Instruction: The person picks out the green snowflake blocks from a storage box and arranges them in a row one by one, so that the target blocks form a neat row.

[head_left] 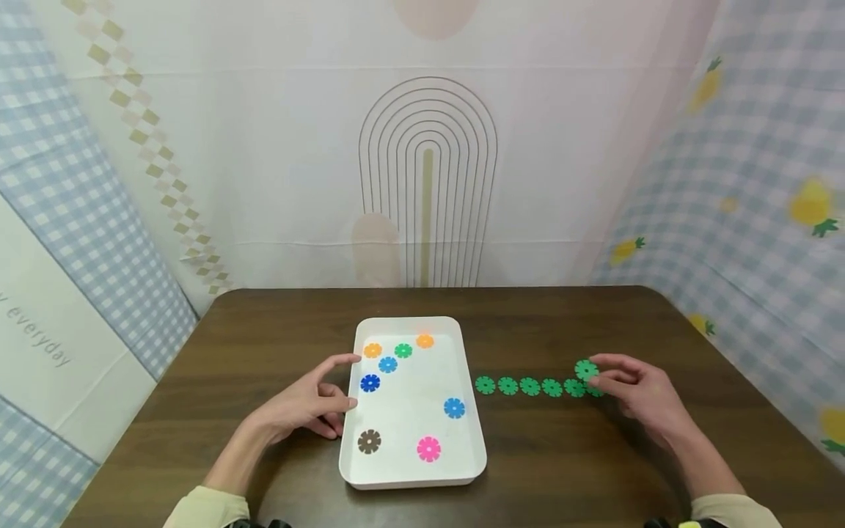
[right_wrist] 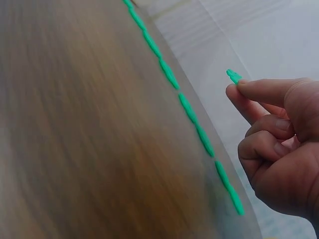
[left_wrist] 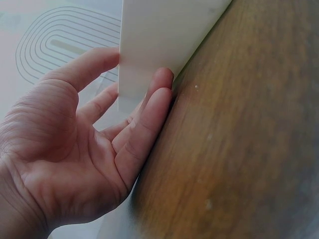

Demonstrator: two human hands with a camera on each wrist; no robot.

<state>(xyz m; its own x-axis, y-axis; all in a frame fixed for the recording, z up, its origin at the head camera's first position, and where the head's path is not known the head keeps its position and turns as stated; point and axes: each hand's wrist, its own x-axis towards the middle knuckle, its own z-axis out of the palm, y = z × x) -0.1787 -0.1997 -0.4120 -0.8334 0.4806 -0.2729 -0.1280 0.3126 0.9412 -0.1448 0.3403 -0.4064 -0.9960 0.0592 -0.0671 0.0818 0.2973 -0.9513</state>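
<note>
My left hand (head_left: 300, 403) holds the left wall of a white tray (head_left: 403, 484). In the left wrist view, thumb and index finger reach the rim while the other fingers (left_wrist: 152, 112) lie against the outer wall. Between the thumb and index finger of my right hand (head_left: 650, 396) is a green notched plastic disc (head_left: 585, 369), pinched by its edge and raised. Beneath it, a row of several green discs (head_left: 530, 386) runs rightward from the tray along the table. My right hand partly hides the row's last disc (head_left: 596, 389).
Inside the tray lie loose discs: orange (head_left: 425, 341), green (head_left: 403, 350), light blue (head_left: 454, 408), dark blue (head_left: 370, 383), brown (head_left: 370, 441) and pink (head_left: 429, 449). The brown wooden table (head_left: 290, 323) meets a hanging cloth (head_left: 290, 183) at the back.
</note>
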